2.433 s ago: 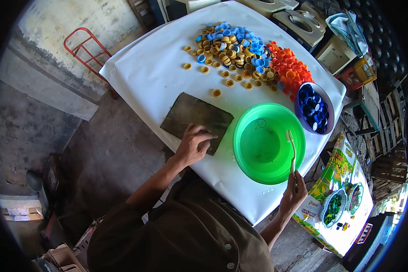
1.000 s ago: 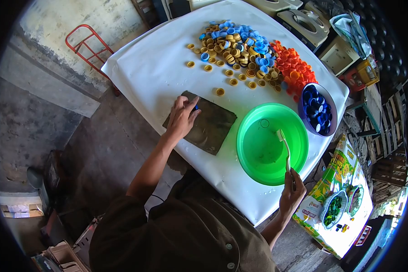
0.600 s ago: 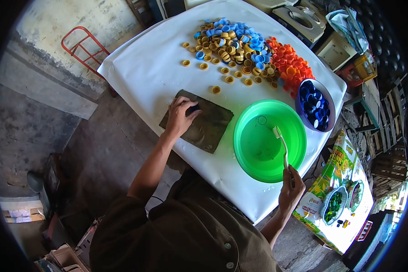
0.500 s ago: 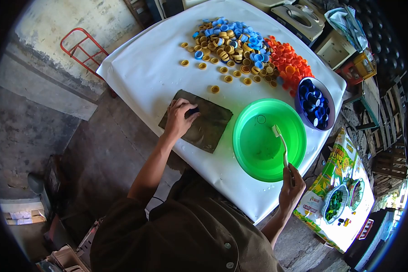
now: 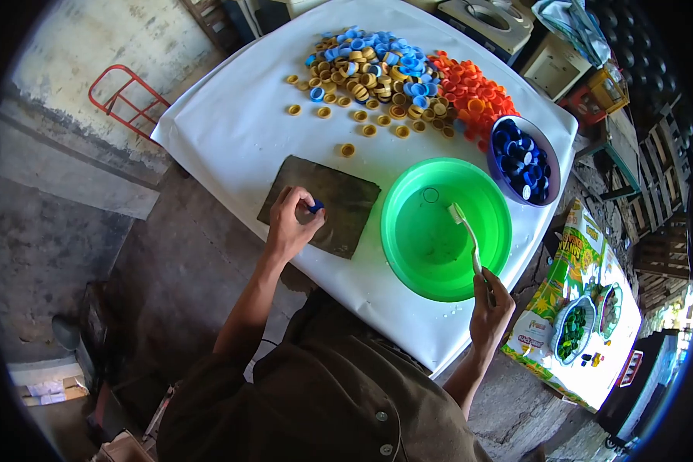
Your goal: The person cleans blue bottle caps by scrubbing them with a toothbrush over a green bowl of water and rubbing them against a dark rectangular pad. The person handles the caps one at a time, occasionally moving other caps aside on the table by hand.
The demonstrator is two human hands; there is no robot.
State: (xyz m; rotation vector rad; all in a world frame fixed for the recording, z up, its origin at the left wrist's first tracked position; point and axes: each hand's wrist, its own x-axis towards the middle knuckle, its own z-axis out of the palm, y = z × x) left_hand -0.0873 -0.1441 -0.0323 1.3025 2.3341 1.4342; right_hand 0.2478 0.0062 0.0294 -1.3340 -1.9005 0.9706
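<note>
Blue cap [image 5: 316,205], small and rounded, sits at the fingertips of our left hand [image 5: 287,231], pinched between the thumb and the bent fingers. Beneath those fingers lies a dark, flat mat [image 5: 346,199]; whether the cap touches it or hangs just above, we cannot tell. So much of the cap is covered that we make out no long axis.

To the right of the left fingers, well apart, our right hand [image 5: 491,308] has its fingers clamped around the handle of a toothbrush [image 5: 473,243]. The brush's long axis runs forward and slightly leftward from the right fingers, carrying its head over a green basin [image 5: 408,266]. Cap and brush head lie roughly level with each other, the cap on the left and the head on the right; between them come the mat's right part and the basin's left rim. Our left hand is the nearer to the cap, touching it, while the right is well apart.

Ahead of the right fingers, beside the basin's far right edge, a purple bowl [image 5: 502,183] holds dark blue caps [image 5: 527,158]. Farther ahead of the left fingers, on the white-covered counter [image 5: 231,131], yellow and light-blue caps [image 5: 377,69] lie heaped, with orange caps [image 5: 473,88] to their right.
</note>
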